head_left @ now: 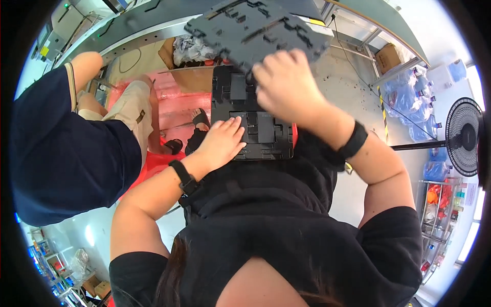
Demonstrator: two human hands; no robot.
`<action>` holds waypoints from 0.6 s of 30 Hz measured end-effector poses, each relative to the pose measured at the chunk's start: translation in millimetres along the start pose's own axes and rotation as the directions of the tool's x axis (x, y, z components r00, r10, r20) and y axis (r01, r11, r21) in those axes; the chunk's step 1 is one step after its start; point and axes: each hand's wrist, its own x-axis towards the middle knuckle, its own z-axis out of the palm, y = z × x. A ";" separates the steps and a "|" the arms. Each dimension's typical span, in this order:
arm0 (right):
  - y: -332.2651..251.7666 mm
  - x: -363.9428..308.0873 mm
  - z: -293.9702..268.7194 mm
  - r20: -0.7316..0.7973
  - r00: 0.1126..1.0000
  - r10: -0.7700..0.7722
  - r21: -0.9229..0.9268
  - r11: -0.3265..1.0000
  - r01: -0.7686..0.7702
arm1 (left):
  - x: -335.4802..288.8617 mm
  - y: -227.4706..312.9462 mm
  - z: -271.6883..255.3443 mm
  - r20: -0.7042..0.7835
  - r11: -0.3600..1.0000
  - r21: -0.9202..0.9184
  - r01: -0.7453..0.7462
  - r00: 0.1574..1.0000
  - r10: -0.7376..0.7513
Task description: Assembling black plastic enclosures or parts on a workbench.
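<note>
Hands apart: our left hand presses flat on the black tray stack to steady it, while our right hand grips the lifted grey tray above.

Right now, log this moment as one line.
left hand: flat on lower black tray | right hand: lifting upper black tray | co-worker: seated left

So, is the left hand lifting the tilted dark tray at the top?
No, the left hand lies flat on the lower black tray, while the right hand holds the tilted dark tray.
</note>
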 end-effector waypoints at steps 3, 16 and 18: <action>-53.0 -26.4 -10.2 0.117 0.991 0.058 0.207 0.975 -0.081 | 2.0 -7.4 -14.3 -0.235 0.864 -0.476 0.163 0.924 -0.303; -40.5 -87.5 78.9 0.319 0.910 0.265 0.092 0.947 -0.309 | 12.4 -42.5 34.0 -0.176 0.616 -0.499 0.610 0.625 -0.761; -32.1 -94.7 92.9 0.270 0.936 0.226 0.112 0.958 -0.264 | 13.6 -44.6 43.3 -0.166 0.573 -0.554 0.605 0.593 -0.788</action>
